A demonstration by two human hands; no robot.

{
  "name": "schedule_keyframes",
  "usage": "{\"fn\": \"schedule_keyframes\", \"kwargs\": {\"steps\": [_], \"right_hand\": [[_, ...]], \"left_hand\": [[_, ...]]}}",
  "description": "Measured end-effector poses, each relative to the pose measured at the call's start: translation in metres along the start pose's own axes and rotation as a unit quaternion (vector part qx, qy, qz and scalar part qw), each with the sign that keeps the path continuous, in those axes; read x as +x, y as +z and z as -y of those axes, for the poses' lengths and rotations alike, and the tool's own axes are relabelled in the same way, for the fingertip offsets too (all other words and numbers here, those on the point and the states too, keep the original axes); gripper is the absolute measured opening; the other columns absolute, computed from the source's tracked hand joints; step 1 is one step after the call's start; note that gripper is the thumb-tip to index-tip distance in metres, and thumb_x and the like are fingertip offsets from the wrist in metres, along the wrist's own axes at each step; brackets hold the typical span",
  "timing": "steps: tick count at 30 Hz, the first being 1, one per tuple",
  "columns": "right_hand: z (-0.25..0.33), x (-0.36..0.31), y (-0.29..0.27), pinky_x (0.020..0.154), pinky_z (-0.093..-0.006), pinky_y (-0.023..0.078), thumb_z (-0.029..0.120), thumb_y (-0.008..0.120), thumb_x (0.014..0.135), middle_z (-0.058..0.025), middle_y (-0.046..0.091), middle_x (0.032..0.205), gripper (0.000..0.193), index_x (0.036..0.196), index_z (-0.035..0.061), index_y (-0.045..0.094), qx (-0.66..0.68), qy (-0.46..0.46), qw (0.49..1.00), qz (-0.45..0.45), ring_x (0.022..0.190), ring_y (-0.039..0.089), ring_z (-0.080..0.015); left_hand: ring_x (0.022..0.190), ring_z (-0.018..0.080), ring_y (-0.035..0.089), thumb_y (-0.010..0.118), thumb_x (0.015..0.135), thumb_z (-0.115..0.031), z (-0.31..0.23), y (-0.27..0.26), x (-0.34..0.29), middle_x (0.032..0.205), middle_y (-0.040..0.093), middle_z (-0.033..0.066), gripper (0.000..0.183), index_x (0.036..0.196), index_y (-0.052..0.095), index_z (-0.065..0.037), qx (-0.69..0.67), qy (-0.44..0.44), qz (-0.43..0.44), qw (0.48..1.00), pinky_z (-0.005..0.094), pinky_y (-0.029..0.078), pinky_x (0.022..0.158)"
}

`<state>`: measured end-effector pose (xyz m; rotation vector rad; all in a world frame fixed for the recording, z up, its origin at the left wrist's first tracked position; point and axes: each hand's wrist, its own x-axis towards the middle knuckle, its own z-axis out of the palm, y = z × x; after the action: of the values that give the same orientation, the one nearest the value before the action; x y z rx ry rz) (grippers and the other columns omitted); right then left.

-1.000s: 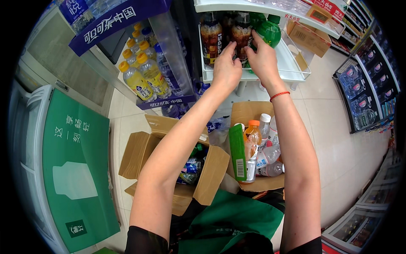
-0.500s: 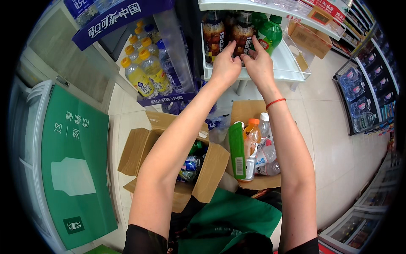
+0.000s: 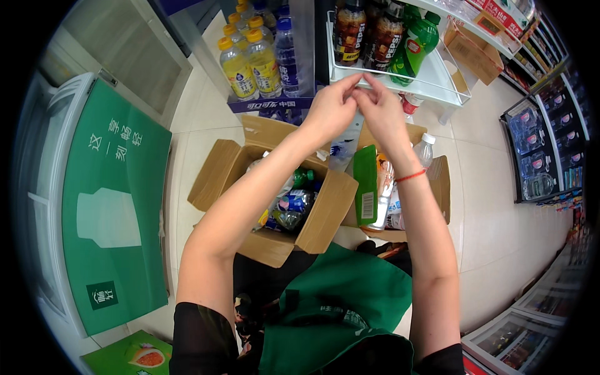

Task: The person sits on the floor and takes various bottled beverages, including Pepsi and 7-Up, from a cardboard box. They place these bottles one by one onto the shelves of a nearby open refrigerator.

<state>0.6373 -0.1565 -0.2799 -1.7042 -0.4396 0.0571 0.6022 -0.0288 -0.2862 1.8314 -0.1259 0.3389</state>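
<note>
My left hand [image 3: 332, 112] and my right hand [image 3: 383, 117] meet just in front of the white shelf's [image 3: 441, 91] wire rail. Their fingertips press together, and anything between them is hidden. Behind them on the shelf stand dark cola bottles [image 3: 382, 39], and a green soda bottle [image 3: 417, 47] leans beside them. Under my left forearm an open cardboard box [image 3: 328, 206] holds several bottles, among them one with a blue label [image 3: 296, 201]. A second carton [image 3: 441, 187], partly behind my right forearm, holds more bottles and a green flat pack [image 3: 365, 187].
A blue-trimmed rack holds yellow-capped bottles [image 3: 264, 65] at the upper left. Left of me stands a green-fronted freezer [image 3: 115, 250]. Another cardboard box [image 3: 472, 50] sits right of the shelf. Packs of water bottles [image 3: 531, 125] fill a black rack at the far right.
My hands have come away from the cola bottle toward me, and their fingertips now meet. The cola bottle stays on the shelf. The view has shifted, so more of the left box's contents shows.
</note>
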Motion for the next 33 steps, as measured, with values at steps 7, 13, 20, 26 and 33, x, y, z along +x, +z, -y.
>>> {"fn": "schedule_keyframes", "kwargs": {"steps": [7, 13, 20, 26, 33], "right_hand": [[-0.013, -0.093, 0.055, 0.084, -0.0344, 0.053, 0.017, 0.06, 0.089, -0.019, 0.07, 0.103, 0.041, 0.126, -0.0012, 0.055, -0.052, 0.071, 0.994, 0.057, 0.099, 0.068, -0.0274], [-0.068, -0.145, 0.086, 0.084, -0.0345, 0.053, 0.018, 0.062, 0.089, -0.0181, 0.07, 0.103, 0.039, 0.123, 0.0003, 0.058, -0.233, 0.101, 0.955, 0.154, 0.097, 0.068, -0.0282], [-0.093, -0.172, 0.113, 0.088, -0.0417, 0.051, 0.016, 0.065, 0.083, -0.02, 0.066, 0.11, 0.037, 0.117, 0.0022, 0.064, -0.311, -0.024, 0.93, 0.192, 0.101, 0.063, -0.036], [-0.091, -0.169, 0.121, 0.089, -0.0404, 0.05, 0.023, 0.068, 0.082, -0.0214, 0.065, 0.11, 0.042, 0.117, 0.0006, 0.062, -0.292, 0.044, 0.929, 0.224, 0.102, 0.063, -0.0365], [-0.077, -0.161, 0.135, 0.076, -0.039, 0.054, 0.038, 0.073, 0.08, -0.0144, 0.066, 0.099, 0.056, 0.115, -0.0032, 0.059, -0.2, 0.226, 0.909, 0.289, 0.09, 0.064, -0.0277]], "left_hand": [[0.108, 0.0156, 0.06, 0.043, 0.088, 0.011, 0.044, -0.033, -0.098, 0.118, 0.063, 0.0114, 0.047, 0.134, 0.049, 0.004, 0.006, -0.106, 0.086, 0.991, 0.0279, 0.046, 0.097], [0.114, 0.0166, 0.06, 0.047, 0.086, 0.01, 0.09, -0.043, -0.175, 0.122, 0.064, 0.0121, 0.047, 0.132, 0.051, 0.003, 0.049, -0.223, 0.141, 0.963, 0.0297, 0.047, 0.097], [0.111, 0.0249, 0.063, 0.058, 0.083, 0.001, 0.14, -0.036, -0.255, 0.118, 0.065, 0.0166, 0.042, 0.125, 0.056, 0.003, 0.108, -0.252, 0.094, 0.957, 0.0354, 0.048, 0.094], [0.103, 0.0242, 0.066, 0.056, 0.088, 0.001, 0.13, -0.043, -0.268, 0.113, 0.068, 0.0156, 0.037, 0.124, 0.059, 0.0, 0.102, -0.231, -0.049, 0.966, 0.0322, 0.051, 0.091], [0.097, 0.0307, 0.059, 0.062, 0.082, -0.004, 0.111, -0.064, -0.263, 0.102, 0.064, 0.0097, 0.025, 0.107, 0.067, -0.007, 0.263, -0.11, -0.222, 0.932, 0.0411, 0.048, 0.086]]}}
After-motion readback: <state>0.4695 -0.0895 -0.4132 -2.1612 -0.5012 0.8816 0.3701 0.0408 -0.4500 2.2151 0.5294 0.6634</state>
